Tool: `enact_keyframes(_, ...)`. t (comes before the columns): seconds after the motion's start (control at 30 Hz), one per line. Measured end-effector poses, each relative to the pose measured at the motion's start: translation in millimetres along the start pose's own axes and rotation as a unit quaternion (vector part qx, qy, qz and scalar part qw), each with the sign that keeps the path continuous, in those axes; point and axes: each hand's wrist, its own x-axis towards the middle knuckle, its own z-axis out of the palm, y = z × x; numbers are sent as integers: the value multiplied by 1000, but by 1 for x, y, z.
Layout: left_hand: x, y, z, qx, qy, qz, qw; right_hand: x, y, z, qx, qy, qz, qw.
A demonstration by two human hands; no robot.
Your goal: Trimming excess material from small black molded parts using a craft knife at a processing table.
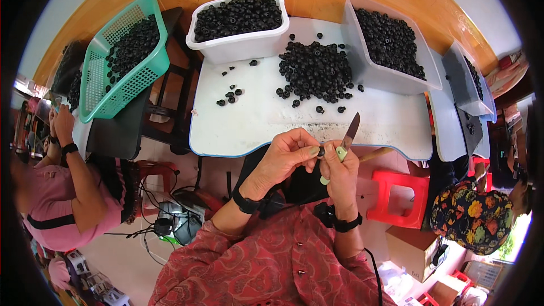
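Closed in a pinch, the fingertips of the left hand (290,150) are set around one small black piece (321,151); most of it is covered by them, so its long axis, if it has one, cannot be told. By the right hand a knife (349,134) is gripped, its pale green handle wrapped by curled fingers with no open gap to be seen. The piece is held between the two hands, out past the left fingertips and just left of the knife handle, lower than the blade. It is held by the left hand, while the right thumb is placed close beside it; whether it is touched by that thumb cannot be told. The knife's long axis is slanted from lower left to upper right, so that its tip is pointed away from the wearer and not toward the piece. Beyond the hands, on the white table (238,130), a loose pile of black pieces (315,69) is flanked by a white tub (245,51) on the left and a clear bin (386,86) on the right, both heaped with similar pieces. One stray piece (341,109) is found nearer to the knife tip than to either hand
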Motion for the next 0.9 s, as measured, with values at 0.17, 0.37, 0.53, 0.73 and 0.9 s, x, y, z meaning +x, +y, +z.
enact_keyframes(0.17,23,26,-4,74,148,9,986,4,11,3,0,39,24,999)
enact_keyframes(0.37,78,114,-46,127,240,164,948,5,10,-3,-49,64,28,996)
enact_keyframes(0.53,110,166,-48,108,280,255,919,7,15,-10,-61,70,27,995)
enact_keyframes(0.73,94,100,-64,363,314,160,862,12,20,-14,-63,80,39,994)
enact_keyframes(0.9,84,35,-87,675,311,167,648,13,25,-14,-62,72,56,994)
